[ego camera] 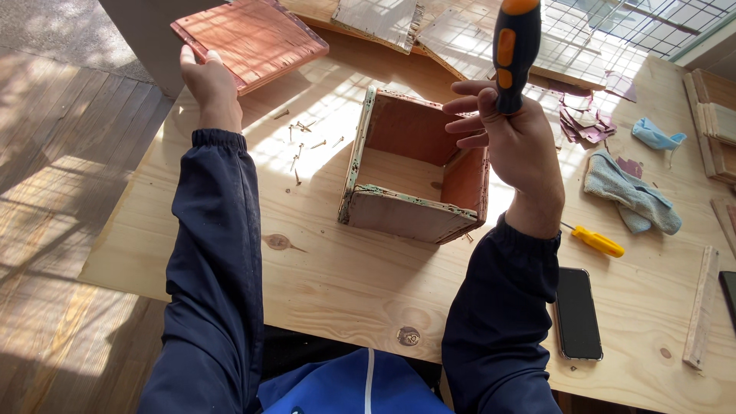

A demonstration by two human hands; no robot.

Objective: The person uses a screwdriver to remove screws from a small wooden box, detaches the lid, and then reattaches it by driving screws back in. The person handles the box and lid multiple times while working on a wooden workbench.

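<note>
Nearest the person, along the near edge of the pale pine bench, a black smartphone is lying flat towards the right corner, and a small yellow-handled screwdriver is resting just beyond it. A thin wooden strip is lying by the right edge.

In the middle of the bench an open, reddish plywood box with chipped green-painted edges is sitting with its open side up. It is holding nothing; only its bare wooden floor is showing. Judging by this, the box looks partly taken apart: one face is off, four walls and the bottom are still joined. Loose screws are lying scattered to the left of the box.

The right hand is hovering above the box's right wall, fingers curled and clasping the black-and-orange handle of a large screwdriver, which is pointing upward. To the right, a grey cloth, a light blue cloth and scraps of reddish sandpaper are lying.

Farther off, the left hand is reaching to the far left corner, its fingers closing on the edge of a flat reddish wooden panel. More worn boards are lying along the far edge.
</note>
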